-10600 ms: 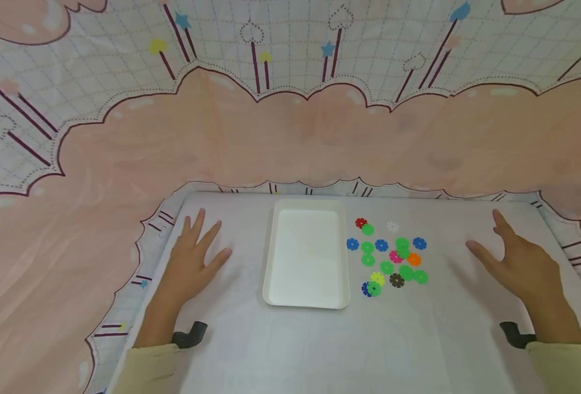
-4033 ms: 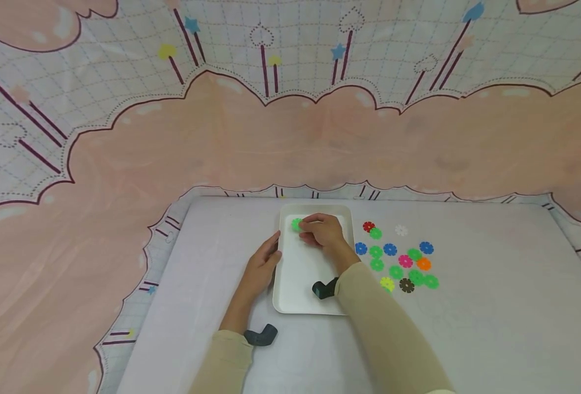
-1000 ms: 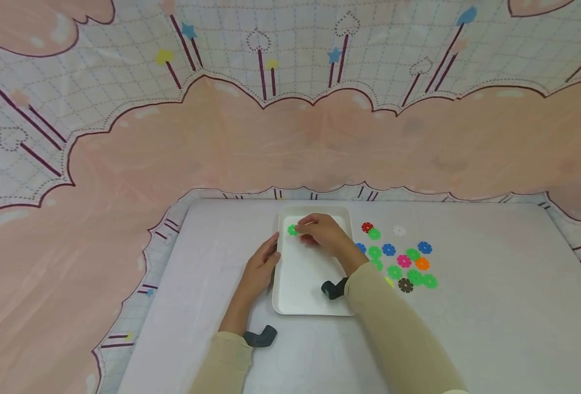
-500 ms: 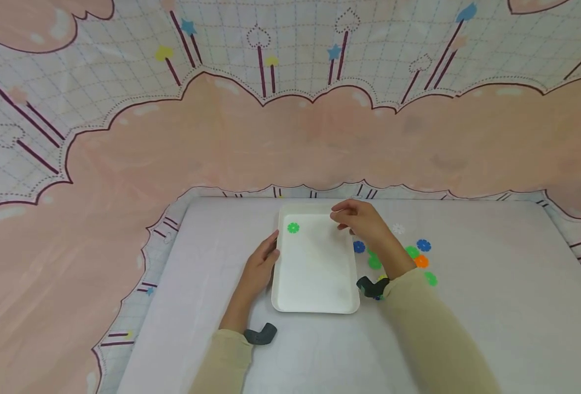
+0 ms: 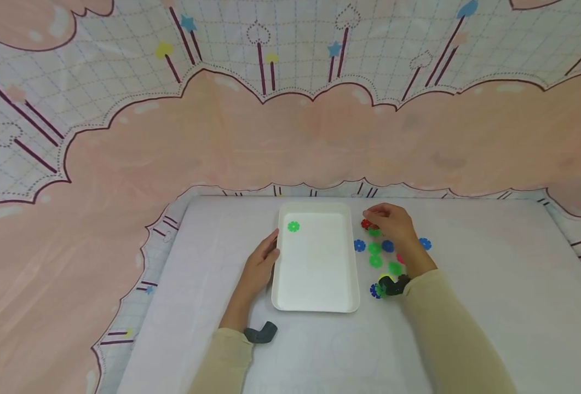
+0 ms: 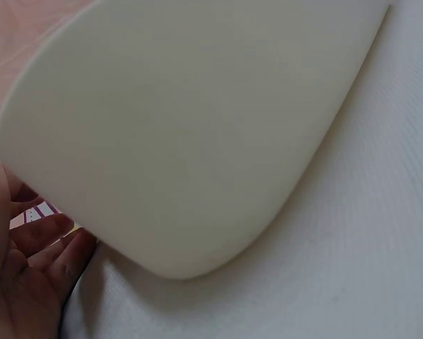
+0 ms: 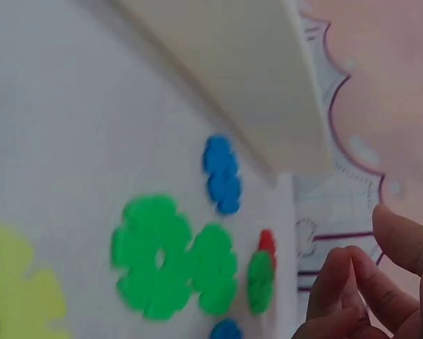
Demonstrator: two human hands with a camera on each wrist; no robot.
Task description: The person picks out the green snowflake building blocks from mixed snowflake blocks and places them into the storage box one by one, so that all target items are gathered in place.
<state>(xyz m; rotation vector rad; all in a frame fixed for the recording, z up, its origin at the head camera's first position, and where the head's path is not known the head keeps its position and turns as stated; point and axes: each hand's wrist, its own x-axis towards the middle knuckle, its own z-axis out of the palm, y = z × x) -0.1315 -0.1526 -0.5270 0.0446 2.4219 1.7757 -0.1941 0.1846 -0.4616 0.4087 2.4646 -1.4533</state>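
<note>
A white tray (image 5: 315, 262) lies mid-table with one green snowflake building disc (image 5: 293, 226) near its far left corner. My left hand (image 5: 258, 268) rests against the tray's left wall; in the left wrist view its fingertips (image 6: 73, 247) touch below the tray's edge. My right hand (image 5: 393, 225) hovers over the far end of the loose discs, nearest a red disc (image 5: 366, 224) overlapped by a green disc (image 5: 374, 232). In the right wrist view, its thumb (image 7: 402, 236) stands apart from the bent fingers, with no disc visible between them. The right hand and forearm cover some discs.
Right of the tray, several discs lie scattered: a blue disc (image 5: 359, 245), a green disc (image 5: 375, 261), a dark blue disc (image 5: 376, 291) and others. A patterned cloth (image 5: 290, 137) hangs behind the white table (image 5: 320, 350).
Both hands have come in from the table's sides. My right hand has left a green disc in the tray and moved right to the red disc. The left hand stays at the tray.
</note>
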